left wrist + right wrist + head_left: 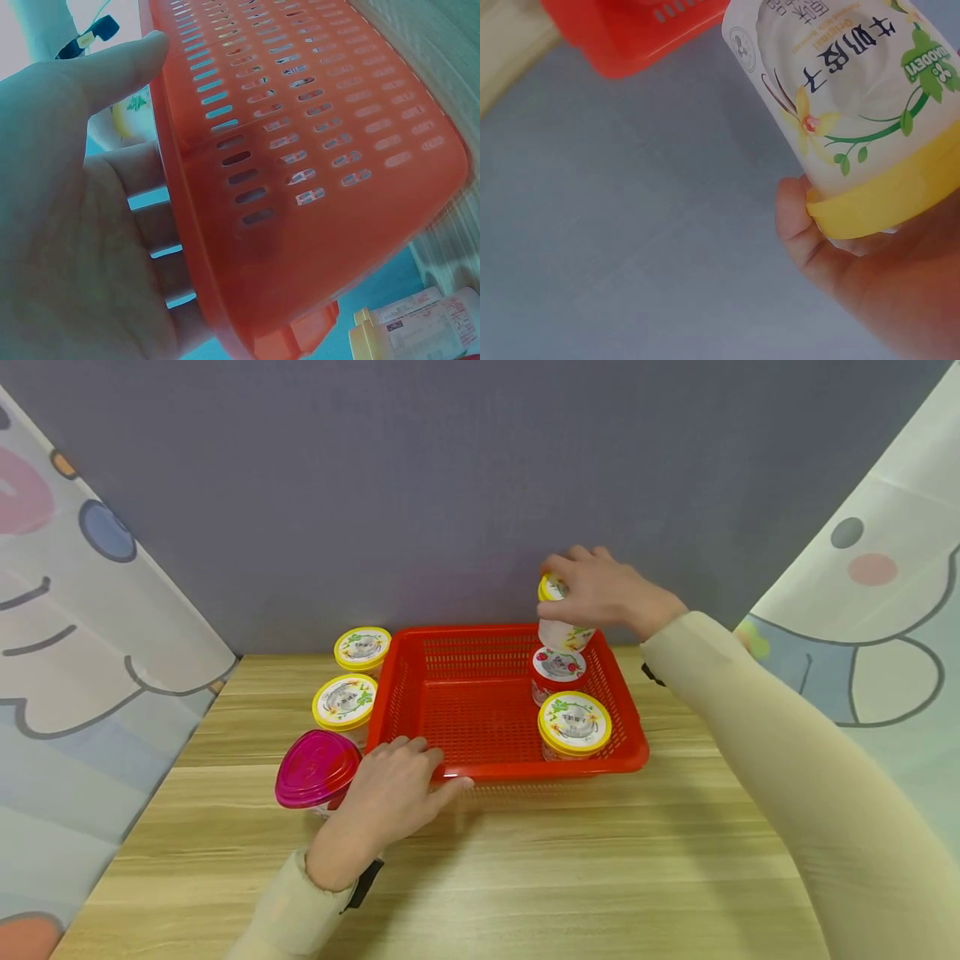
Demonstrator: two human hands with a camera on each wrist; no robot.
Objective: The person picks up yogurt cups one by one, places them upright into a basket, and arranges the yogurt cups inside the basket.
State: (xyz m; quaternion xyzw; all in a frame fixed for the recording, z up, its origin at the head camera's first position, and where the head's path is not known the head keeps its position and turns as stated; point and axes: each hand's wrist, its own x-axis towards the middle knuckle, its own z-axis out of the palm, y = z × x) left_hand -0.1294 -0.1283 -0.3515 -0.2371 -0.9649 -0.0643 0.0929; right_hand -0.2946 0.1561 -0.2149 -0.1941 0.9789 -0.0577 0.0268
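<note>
R hand fingers are closed round a yellow-lid tub at the red basket's 1 o'clock corner, L hand hooked on its 7 o'clock rim, so imo a rushed drop could clip the red-lid tub & tip.

The upper middle of the head view is filled by a plain grey backdrop. The left side is covered by a pale cartoon sheet marked with a blue oval; at right, a pink oval is printed on another sheet. Streaked grain is shown by the wooden tabletop across the lower middle.
</note>
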